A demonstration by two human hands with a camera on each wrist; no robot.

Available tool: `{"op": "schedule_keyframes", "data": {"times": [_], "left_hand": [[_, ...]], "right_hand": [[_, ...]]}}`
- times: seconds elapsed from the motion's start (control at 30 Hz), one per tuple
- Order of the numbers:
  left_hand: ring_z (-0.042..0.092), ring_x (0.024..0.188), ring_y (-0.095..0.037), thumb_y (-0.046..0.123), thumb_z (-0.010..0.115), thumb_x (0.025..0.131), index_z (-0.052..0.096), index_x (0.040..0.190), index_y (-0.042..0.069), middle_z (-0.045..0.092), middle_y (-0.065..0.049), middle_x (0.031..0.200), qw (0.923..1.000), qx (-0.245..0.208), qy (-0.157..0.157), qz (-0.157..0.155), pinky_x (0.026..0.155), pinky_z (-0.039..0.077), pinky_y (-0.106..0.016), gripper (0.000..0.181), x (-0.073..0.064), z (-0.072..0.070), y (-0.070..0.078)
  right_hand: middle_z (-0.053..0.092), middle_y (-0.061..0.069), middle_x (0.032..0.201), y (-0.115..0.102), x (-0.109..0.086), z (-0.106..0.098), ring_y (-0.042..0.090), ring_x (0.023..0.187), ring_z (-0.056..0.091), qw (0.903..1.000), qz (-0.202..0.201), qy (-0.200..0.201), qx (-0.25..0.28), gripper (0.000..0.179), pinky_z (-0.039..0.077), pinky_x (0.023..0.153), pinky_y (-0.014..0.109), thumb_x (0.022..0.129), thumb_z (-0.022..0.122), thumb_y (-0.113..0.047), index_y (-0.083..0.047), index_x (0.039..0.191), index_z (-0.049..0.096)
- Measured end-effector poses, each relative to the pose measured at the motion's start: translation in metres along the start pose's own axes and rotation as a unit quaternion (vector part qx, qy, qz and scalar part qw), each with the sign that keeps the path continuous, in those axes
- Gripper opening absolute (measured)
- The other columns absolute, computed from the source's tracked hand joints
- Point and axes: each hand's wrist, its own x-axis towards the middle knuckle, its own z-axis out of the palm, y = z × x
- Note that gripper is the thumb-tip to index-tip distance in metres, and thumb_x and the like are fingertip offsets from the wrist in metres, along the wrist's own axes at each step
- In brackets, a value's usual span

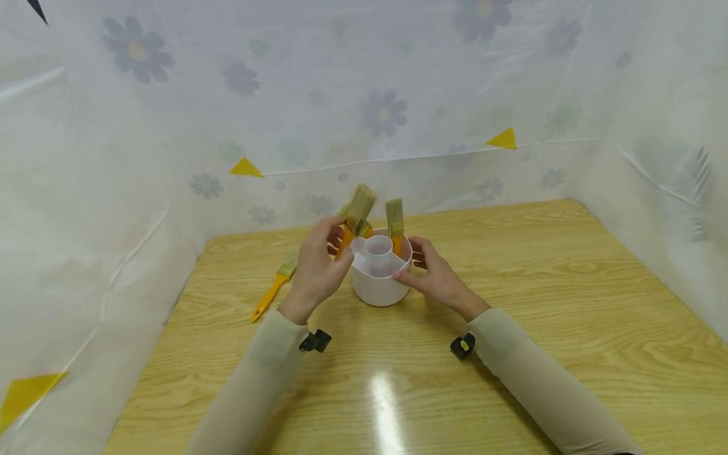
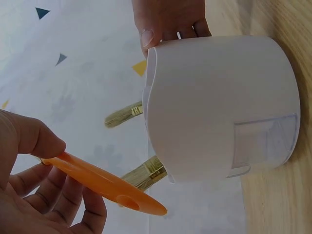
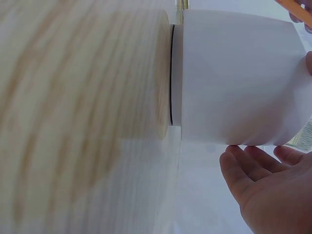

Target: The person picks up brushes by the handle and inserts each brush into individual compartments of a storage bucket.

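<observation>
A white round desk organizer point(image 1: 380, 292) with inner compartments stands upright on the wooden table. My left hand point(image 1: 321, 265) pinches a paintbrush point(image 1: 361, 205) beside its left rim, bristles up; the orange handle point(image 2: 107, 183) points down outside the organizer wall in the left wrist view. My right hand point(image 1: 440, 278) grips the organizer's right side, thumb at the rim and fingertips against the wall. One paintbrush point(image 1: 395, 218) stands in the right compartment, bristles up. Another brush point(image 2: 146, 174) stands in the organizer, partly hidden behind the held one in the head view.
Left of the organizer, a paintbrush with an orange handle point(image 1: 270, 297) lies on the table point(image 1: 364, 404), its bristle end partly behind my left hand. A flowered plastic sheet point(image 1: 318, 95) hangs around the back and sides, with yellow triangles point(image 1: 246, 168) on it.
</observation>
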Motion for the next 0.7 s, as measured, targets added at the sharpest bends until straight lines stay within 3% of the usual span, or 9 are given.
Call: {"op": "schedule_keyframes", "data": {"times": [0.23,0.7], "left_hand": [[0.053,0.081,-0.019,-0.004,0.063,0.082,0.054,0.126,0.002,0.056,-0.009,0.097,0.9999,0.0,0.008,0.013,0.069,0.052,-0.035,0.045,0.005,0.0,0.006],[0.054,0.082,-0.019,-0.006,0.064,0.081,0.054,0.125,0.001,0.056,-0.01,0.098,0.9997,-0.006,0.021,0.011,0.069,0.052,-0.033,0.045,0.012,0.003,0.011]], "right_hand": [[0.029,0.009,0.151,-0.002,0.0,-0.001,0.035,0.133,0.035,0.9999,0.006,-0.008,0.014,0.083,0.03,0.106,0.055,0.086,0.07,-0.036,-0.019,0.15,0.02],[0.034,0.005,0.148,0.0,0.0,0.0,0.031,0.13,0.039,1.0,0.004,0.004,-0.002,0.086,0.034,0.104,0.052,0.082,0.07,-0.048,-0.019,0.149,0.024]]}}
